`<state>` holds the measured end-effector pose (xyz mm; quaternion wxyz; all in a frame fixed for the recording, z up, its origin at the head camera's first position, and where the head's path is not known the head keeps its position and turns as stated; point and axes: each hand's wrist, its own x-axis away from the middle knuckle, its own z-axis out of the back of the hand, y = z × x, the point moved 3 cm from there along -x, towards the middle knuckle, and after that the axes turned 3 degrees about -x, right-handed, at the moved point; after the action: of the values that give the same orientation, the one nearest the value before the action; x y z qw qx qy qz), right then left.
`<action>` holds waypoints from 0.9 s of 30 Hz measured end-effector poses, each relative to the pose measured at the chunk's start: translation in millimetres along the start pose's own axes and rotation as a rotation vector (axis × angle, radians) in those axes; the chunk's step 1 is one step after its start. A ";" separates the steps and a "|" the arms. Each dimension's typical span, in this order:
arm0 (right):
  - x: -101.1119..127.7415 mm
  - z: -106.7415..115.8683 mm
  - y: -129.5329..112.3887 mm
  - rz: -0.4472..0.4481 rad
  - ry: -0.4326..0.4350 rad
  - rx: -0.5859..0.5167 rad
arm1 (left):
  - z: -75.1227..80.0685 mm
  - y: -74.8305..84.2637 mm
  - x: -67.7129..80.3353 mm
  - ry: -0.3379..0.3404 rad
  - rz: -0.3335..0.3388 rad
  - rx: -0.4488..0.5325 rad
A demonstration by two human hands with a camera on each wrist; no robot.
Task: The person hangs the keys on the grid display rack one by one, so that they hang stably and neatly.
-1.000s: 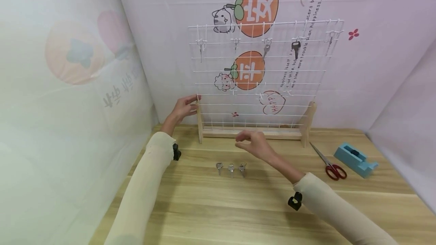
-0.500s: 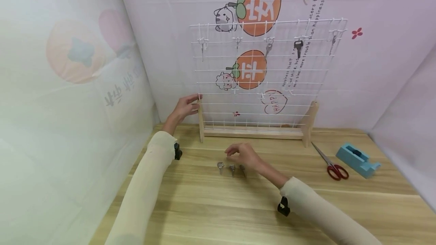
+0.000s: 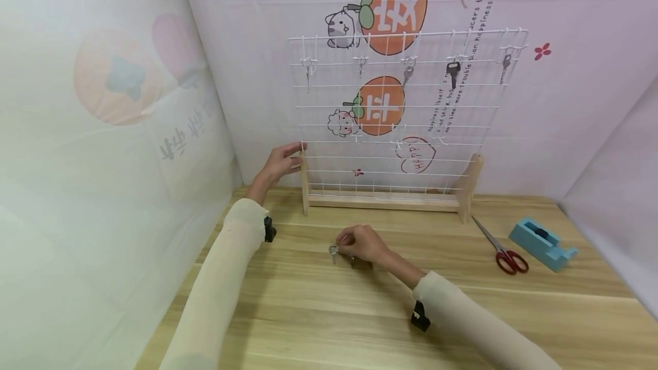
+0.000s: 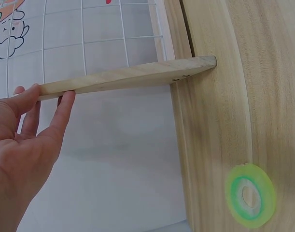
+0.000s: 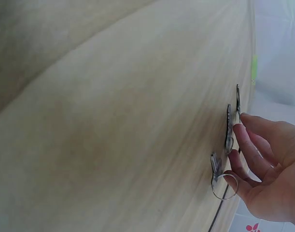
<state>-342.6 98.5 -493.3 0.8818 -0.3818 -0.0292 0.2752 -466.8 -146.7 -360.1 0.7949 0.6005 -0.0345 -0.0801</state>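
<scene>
My left hand holds the left wooden side post of a white wire grid rack, thumb and fingers on opposite faces. My right hand is low over the keys on the table, fingers slightly bent, fingertips right at them. A left key shows beside its fingertips in the head view. The middle key lies close to the fingers, and the right key, with a ring, lies beneath the lower fingers. In the head view the hand partly hides these two.
Several keys, one black-headed, hang from hooks along the rack's upper part; lower hooks carry none. Red-handled scissors and a blue tape dispenser lie at right. A green tape roll lies beyond the left post.
My right hand has come down and to the left from in front of the rack's base to the keys on the table. The left hand has stayed on the post.
</scene>
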 end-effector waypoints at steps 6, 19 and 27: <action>0.7 -2.4 -2.2 -0.002 0.023 0.002 | 0.1 -0.4 -0.7 0.002 -0.004 -0.002; 0.4 -6.0 -10.5 0.052 0.010 0.057 | 0.1 0.9 -0.4 0.002 -0.007 0.019; 1.0 -9.3 -12.4 -0.006 0.019 0.064 | 0.2 -0.7 -0.4 0.000 0.000 0.012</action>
<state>-333.6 86.0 -491.4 0.8946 -0.3560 -0.0134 0.2698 -467.2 -146.9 -360.8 0.7911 0.6054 -0.0350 -0.0797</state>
